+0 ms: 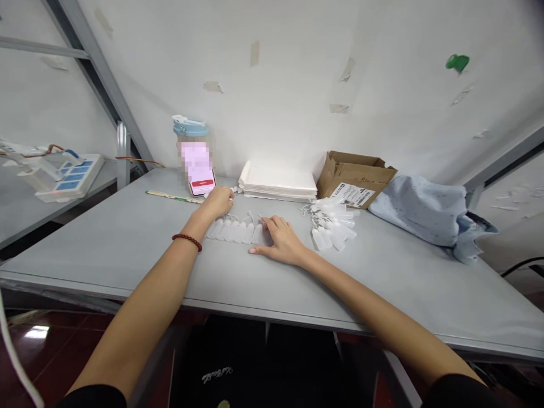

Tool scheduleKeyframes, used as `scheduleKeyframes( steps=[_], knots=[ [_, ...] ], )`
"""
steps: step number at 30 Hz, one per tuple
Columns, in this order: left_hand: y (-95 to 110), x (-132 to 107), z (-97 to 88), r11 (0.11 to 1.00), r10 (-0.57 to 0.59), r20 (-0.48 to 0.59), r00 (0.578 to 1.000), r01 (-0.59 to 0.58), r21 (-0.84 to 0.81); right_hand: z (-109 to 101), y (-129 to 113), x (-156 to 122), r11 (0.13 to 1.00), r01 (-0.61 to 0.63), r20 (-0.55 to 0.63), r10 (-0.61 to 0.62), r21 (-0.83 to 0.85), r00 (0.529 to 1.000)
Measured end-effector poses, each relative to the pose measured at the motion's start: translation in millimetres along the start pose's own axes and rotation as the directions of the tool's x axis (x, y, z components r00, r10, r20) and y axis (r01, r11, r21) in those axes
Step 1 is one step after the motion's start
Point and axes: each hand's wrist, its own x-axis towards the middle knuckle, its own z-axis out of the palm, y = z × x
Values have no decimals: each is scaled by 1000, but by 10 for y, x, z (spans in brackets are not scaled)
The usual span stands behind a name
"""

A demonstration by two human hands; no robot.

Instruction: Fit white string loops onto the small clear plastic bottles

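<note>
A row of translucent white plastic tags (232, 231) with thin white strings lies on the grey table in front of me. My right hand (281, 240) rests at the right end of this row, thumb and fingers apart, fingertips against the last tags. Beyond the row, my left hand (219, 201) is closed with its fingers curled down. Small white bits show beside its fingertips, but what it grips is hidden. To the right of my right hand, a loose pile of similar tags (334, 224) is fanned out with its strings bunched to the left.
Behind my hands stand a phone (199, 167) against a blue-lidded cup (191, 127), a stack of white sheets (278, 182) and an open cardboard box (357, 175). A light blue cloth (425, 207) lies right; a thin wooden stick (174, 196) lies left.
</note>
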Motion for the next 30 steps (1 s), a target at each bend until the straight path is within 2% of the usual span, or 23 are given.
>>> scheduleKeyframes(
  steps=[6,10,12,14,17,20,22,24,30],
  knots=[
    [53,-26,-37,1000,-1,-16,1000,1,-14,42,15,44,1000,12,-16,-12,-17,1000],
    [129,-61,-102,997,2,-56,998,-7,-72,44,56,28,998,28,-76,-23,65,997],
    [218,-99,-161,990,20,-74,997,-30,-136,17,74,1,991,35,-139,-17,130,990],
    [350,-161,-227,960,39,-74,997,-58,-275,-29,86,-40,983,43,-217,-3,179,976],
    [599,-286,-301,809,77,-74,994,-105,-578,-107,89,-107,967,49,-312,33,251,950],
    [835,-400,-322,625,167,-8,986,-113,-773,-154,81,-144,931,4,-322,122,366,939],
    [950,-448,-307,545,225,6,974,-121,-829,-161,77,-145,908,-19,-315,164,418,935],
    [1016,-469,-278,503,245,21,969,-109,-857,-156,78,-135,903,-12,-331,169,429,928],
    [1005,-454,-221,350,160,44,986,-15,-937,-125,125,-107,909,-4,-408,191,418,893]
  ],
)
